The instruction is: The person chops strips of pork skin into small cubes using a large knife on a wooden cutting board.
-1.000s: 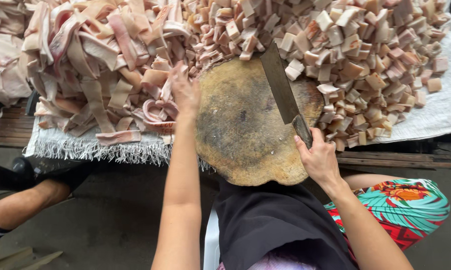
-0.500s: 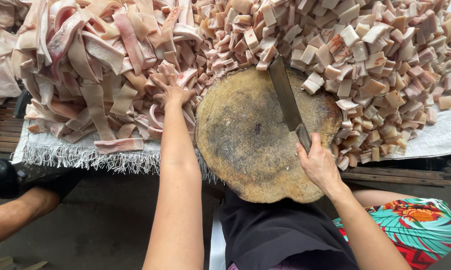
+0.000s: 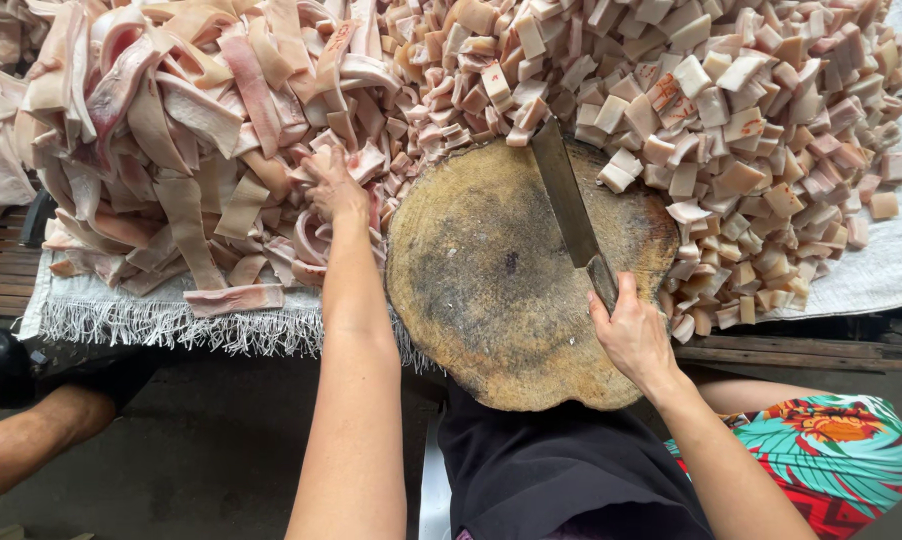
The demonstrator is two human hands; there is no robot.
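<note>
My left hand reaches into a heap of long pale pork-skin strips left of the board, its fingers closed on some strips. A cleaver is gripped by its handle in my right hand, and its blade lies flat across the right part of the round wooden chopping board. The board's top is bare and stained. A large pile of small cut skin cubes lies behind and to the right of the board.
White fringed cloth covers the wooden bench under the meat. A person's leg shows at the lower left on the grey floor. My dark apron and a colourful patterned garment are at the bottom.
My left hand has pushed farther up into the strip heap. The view has shifted, and the cleaver has stayed resting on the board in my right hand.
</note>
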